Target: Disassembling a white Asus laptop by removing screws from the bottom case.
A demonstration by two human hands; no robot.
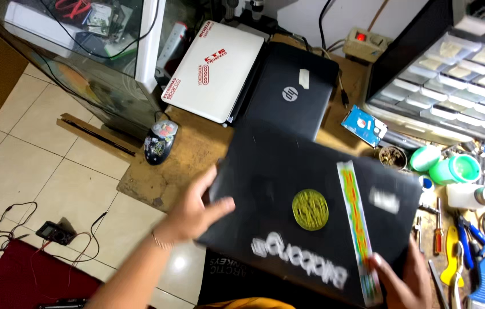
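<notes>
Black closed laptop with stickers on its lid hangs over the worktop's front edge, my left fingers and right fingers clamped on opposite edges. One loose grip could tip it onto the tiled floor.

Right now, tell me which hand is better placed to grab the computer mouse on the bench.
Left. The left hand grips the black laptop's left edge, on the side where the mouse lies; the right hand holds the far corner.
</notes>
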